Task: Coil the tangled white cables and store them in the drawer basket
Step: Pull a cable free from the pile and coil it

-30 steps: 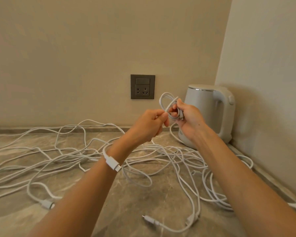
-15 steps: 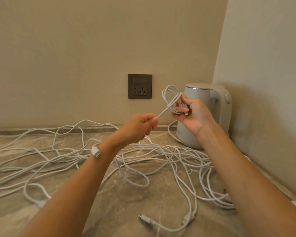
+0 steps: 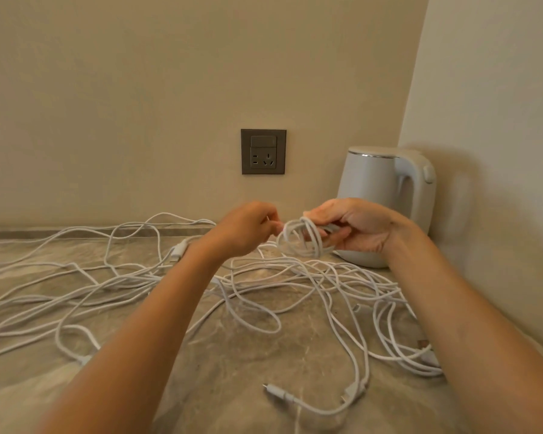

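Note:
A small coil of white cable [image 3: 304, 239] hangs from my right hand [image 3: 355, 228], whose fingers and thumb grip its loops above the counter. My left hand [image 3: 248, 228] is just to the left of the coil, fingers curled, pinching the strand that leads into it. A tangle of white cables [image 3: 201, 289] spreads over the stone counter [image 3: 232, 371] below both hands. One loose plug end [image 3: 278, 393] lies near the front. The drawer basket is not in view.
A white electric kettle [image 3: 386, 198] stands in the back right corner, just behind my right hand. A dark wall socket [image 3: 263, 151] sits on the back wall. The side wall closes in on the right.
Both hands have come down lower and closer together. The coil in my right hand has turned from upright above the fist to hanging on its left side, with another loop on it.

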